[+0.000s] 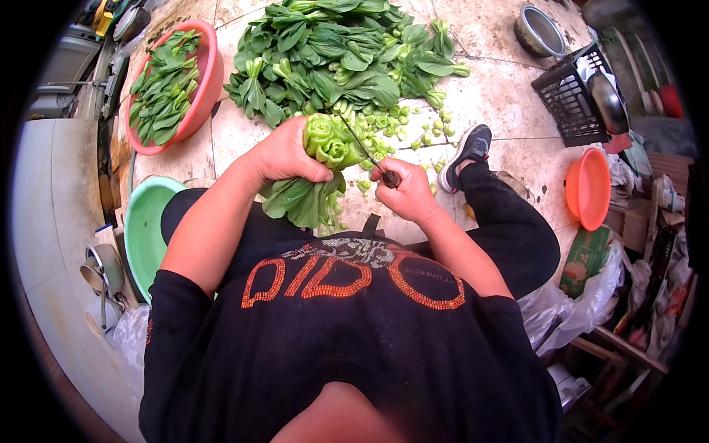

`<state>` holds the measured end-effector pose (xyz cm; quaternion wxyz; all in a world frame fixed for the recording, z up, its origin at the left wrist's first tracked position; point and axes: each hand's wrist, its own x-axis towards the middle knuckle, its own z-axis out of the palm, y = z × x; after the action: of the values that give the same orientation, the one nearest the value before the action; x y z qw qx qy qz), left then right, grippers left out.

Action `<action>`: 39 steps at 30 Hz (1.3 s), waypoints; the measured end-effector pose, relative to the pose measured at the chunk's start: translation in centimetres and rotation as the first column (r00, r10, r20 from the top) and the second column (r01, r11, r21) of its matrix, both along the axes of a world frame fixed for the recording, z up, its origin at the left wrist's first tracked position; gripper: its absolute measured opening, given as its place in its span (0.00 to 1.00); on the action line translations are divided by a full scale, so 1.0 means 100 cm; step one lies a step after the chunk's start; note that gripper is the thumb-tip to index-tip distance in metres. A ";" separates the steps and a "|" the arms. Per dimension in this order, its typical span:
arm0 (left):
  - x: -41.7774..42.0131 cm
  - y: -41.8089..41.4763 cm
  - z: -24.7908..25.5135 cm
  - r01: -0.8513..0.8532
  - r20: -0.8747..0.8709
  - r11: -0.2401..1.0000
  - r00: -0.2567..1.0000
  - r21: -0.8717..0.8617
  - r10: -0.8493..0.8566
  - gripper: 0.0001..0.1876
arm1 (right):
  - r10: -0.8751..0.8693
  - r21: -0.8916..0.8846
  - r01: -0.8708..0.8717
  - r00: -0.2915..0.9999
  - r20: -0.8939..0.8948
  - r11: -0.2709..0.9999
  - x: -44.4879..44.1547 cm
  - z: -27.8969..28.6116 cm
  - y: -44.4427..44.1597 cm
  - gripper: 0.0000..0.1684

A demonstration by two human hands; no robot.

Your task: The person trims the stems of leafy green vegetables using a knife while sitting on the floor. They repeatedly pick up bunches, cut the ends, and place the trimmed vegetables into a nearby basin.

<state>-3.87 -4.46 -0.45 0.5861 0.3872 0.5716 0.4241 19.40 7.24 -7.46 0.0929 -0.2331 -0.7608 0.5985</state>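
My left hand (296, 155) grips a bunch of bok choy (335, 147), its pale stem ends up and its leaves hanging below. In my right hand (401, 185) is the dark handle of a knife (360, 141); the thin blade lies along the right side of the bunch's stem ends. Beyond both hands a large heap of bok choy (327, 50) covers part of the tiled floor. Cut stem ends (388, 119) are scattered between the heap and my hands. Leafy bok choy (166, 94) lies in a pink basin (207, 83) at the upper left.
A green basin (141, 232) stands by my left leg. At the right are an orange bowl (590, 188), a black plastic basket (565, 94) and a metal pot (540, 30). Clear plastic bags (592, 304) lie near my right knee. My right shoe (471, 149) is beside the cut ends.
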 end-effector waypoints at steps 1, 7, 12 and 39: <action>-0.001 0.000 0.002 0.057 0.034 0.998 0.998 -0.020 -0.056 0.29 | 0.022 0.047 -0.021 1.000 -0.021 0.999 0.001 0.001 0.002 0.07; 0.006 -0.001 -0.005 0.216 0.128 0.975 0.970 -0.055 -0.207 0.28 | 0.075 0.296 -0.040 0.992 -0.106 0.954 -0.003 0.007 0.002 0.09; 0.014 0.003 -0.003 0.333 0.163 0.938 0.935 -0.093 -0.316 0.35 | 0.046 0.421 0.022 0.988 -0.149 0.907 -0.014 0.019 -0.002 0.10; -0.203 -0.093 0.077 -0.662 -0.819 0.749 -0.431 0.004 -0.378 0.46 | 0.128 0.170 -0.275 0.801 0.585 0.946 0.011 -0.072 0.001 0.19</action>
<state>-24.17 -13.73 7.28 -0.1701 0.2409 0.9297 -0.2206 20.51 7.34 -14.71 -0.1735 -0.3039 -0.8426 0.4094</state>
